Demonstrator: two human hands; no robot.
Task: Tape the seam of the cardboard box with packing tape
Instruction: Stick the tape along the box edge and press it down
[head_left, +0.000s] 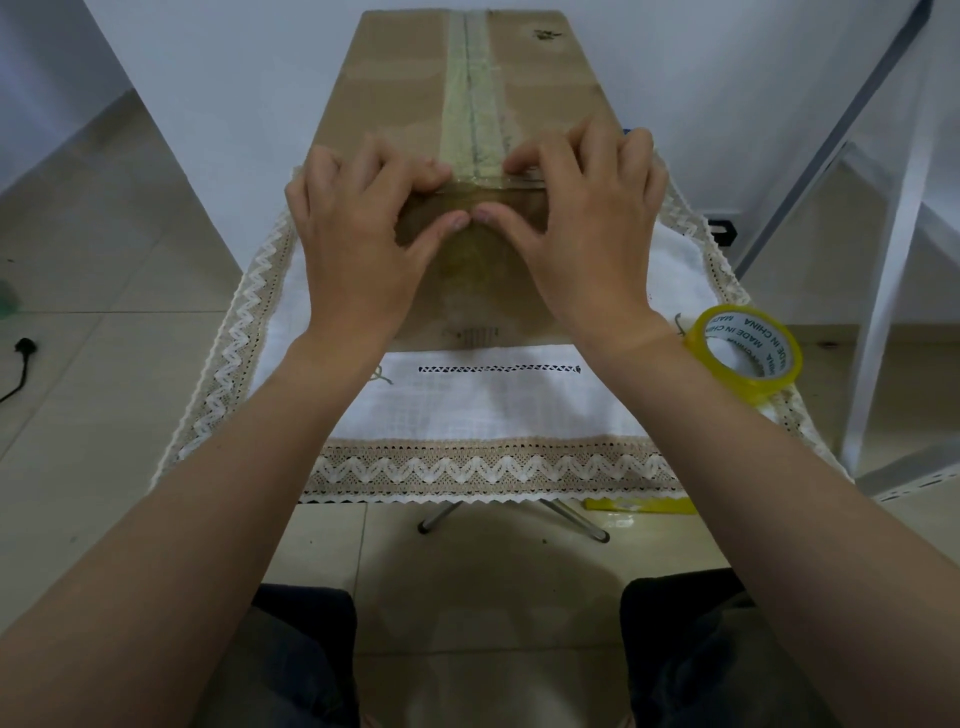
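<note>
A long brown cardboard box (395, 88) lies on a small cloth-covered table, running away from me. A strip of yellowish packing tape (472, 109) covers its top seam and folds down over the near end face. My left hand (358, 228) and my right hand (582, 223) rest on the box's near top edge, one on each side of the tape. Their fingers are curled onto the top, and both thumbs press the tape end against the front face, tips nearly touching. A roll of yellow packing tape (745, 353) lies on the table right of my right wrist.
A white cloth with lace trim (488, 415) covers the folding table. On the floor below the table's front right edge lies a yellow object (639, 505). A white metal frame (883, 291) stands to the right. A black cable (21, 364) lies on the tiles at left.
</note>
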